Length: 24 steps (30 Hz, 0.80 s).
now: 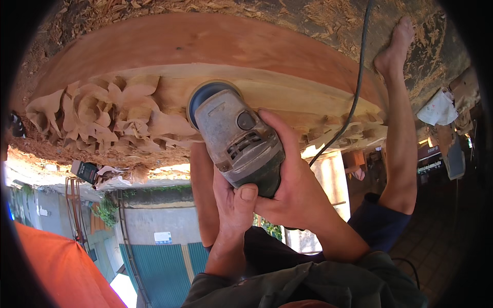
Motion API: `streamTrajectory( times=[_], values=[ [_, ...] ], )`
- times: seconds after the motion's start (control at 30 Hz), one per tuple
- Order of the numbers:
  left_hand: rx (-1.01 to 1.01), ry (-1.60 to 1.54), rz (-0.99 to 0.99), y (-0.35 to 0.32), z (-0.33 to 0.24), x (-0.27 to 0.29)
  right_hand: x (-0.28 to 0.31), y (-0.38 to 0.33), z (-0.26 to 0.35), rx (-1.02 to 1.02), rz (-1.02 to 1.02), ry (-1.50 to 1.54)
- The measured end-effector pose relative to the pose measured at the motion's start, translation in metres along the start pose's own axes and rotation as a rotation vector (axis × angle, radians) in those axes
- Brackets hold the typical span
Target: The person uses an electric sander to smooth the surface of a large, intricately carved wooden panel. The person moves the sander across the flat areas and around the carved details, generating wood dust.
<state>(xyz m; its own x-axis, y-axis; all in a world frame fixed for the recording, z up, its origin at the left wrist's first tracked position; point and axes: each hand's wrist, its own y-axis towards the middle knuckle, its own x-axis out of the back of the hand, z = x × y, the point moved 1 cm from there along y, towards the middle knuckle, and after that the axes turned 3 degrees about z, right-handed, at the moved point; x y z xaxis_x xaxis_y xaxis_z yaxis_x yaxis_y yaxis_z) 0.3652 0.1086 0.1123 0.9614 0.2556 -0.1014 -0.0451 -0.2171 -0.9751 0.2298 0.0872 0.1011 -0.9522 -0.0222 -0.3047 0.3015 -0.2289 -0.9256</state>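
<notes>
left hand [231, 208]: forearm nearly upright, wrist straight, closed around the rear left of the angle grinder [239, 136], thumb lying over its back end. right hand [292, 177]: forearm slanting in from lower right, palm wrapped on the tool's right flank, thumb side extended forward along the casing. both grasping firmly.

grinder's long axis slopes from lower right to upper left; head points up-left, away from the body. its disc [203, 97] sits over the pale strip of the carved timber [287, 87], around mid-length, just right of the carved flowers [102, 110] at the left end; contact cannot be told. dark cord [353, 105] crosses the timber toward its right end.
</notes>
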Motion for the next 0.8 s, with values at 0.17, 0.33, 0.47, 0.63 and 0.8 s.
streamTrajectory(
  times=[0.17, 0.33, 0.47, 0.63, 0.8],
  values=[
    [0.023, 0.045, 0.123, -0.001, 0.028, -0.007, 0.018, -0.017, -0.019, 0.056, -0.081, -0.029],
    [0.058, 0.184, 0.213, -0.003, 0.064, -0.039, 0.047, -0.049, -0.046, 0.024, -0.269, 0.020],
    [0.138, 0.269, 0.293, -0.003, 0.081, -0.054, 0.060, -0.065, -0.059, -0.013, -0.377, 0.109],
    [0.126, 0.211, 0.235, -0.005, 0.070, -0.051, 0.051, -0.058, -0.056, 0.030, -0.348, 0.163],
    [0.018, 0.030, 0.166, -0.001, 0.057, -0.021, 0.039, -0.032, -0.045, 0.103, -0.166, -0.045]
  ],
)
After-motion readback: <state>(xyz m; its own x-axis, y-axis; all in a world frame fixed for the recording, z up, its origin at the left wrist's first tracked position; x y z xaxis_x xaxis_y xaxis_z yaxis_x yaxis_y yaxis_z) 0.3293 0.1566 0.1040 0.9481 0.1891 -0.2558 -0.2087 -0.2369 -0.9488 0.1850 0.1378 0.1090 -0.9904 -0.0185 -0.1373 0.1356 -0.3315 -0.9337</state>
